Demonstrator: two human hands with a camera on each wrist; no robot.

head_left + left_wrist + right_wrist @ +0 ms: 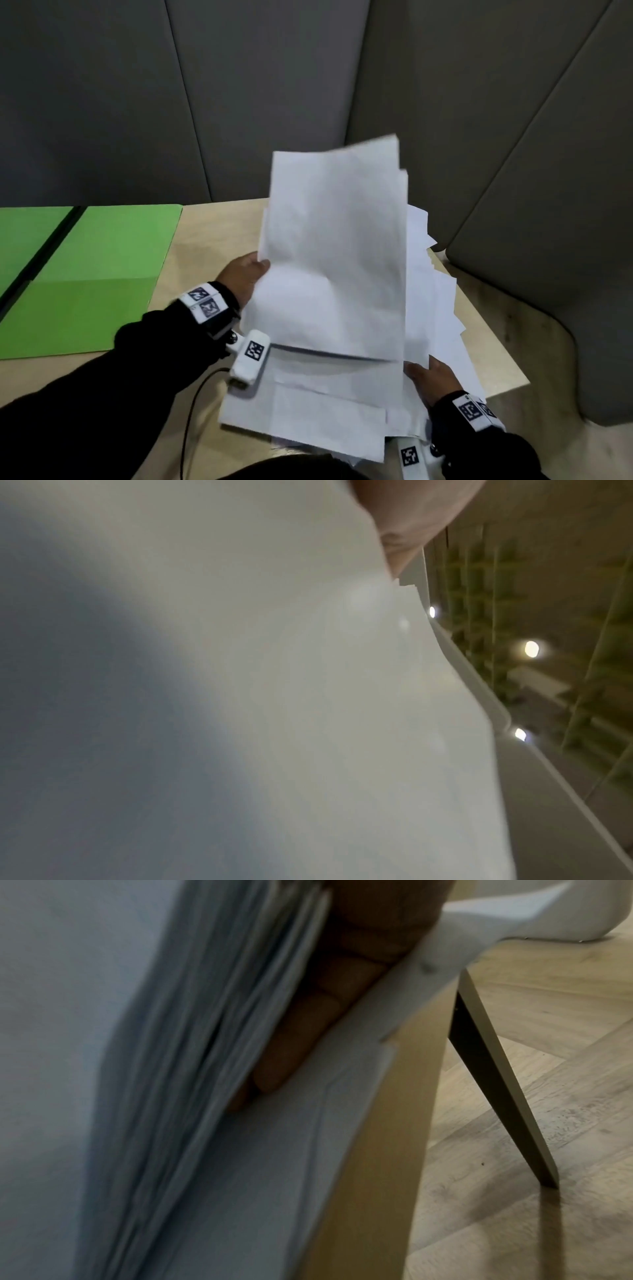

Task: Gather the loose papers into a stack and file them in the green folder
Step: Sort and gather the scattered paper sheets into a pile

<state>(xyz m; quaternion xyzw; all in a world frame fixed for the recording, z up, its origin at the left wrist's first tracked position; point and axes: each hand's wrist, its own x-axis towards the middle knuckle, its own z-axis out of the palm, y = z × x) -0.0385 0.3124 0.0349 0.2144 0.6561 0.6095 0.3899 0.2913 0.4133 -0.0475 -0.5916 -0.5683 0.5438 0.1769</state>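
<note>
Head view: the left hand pinches the left edge of a raised sheaf of white paper, held over loose sheets on the wooden table, with the right hand at its lower right corner. A green folder lies open to the left.

Left wrist view: paper fills the frame, with a digit against its edge.

Right wrist view: straight, close-set fingers lie tucked under the sheaf.

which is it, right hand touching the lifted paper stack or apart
Touching. In the right wrist view the fingers of the right hand lie straight against the lifted paper stack, with no gap between them.
</note>
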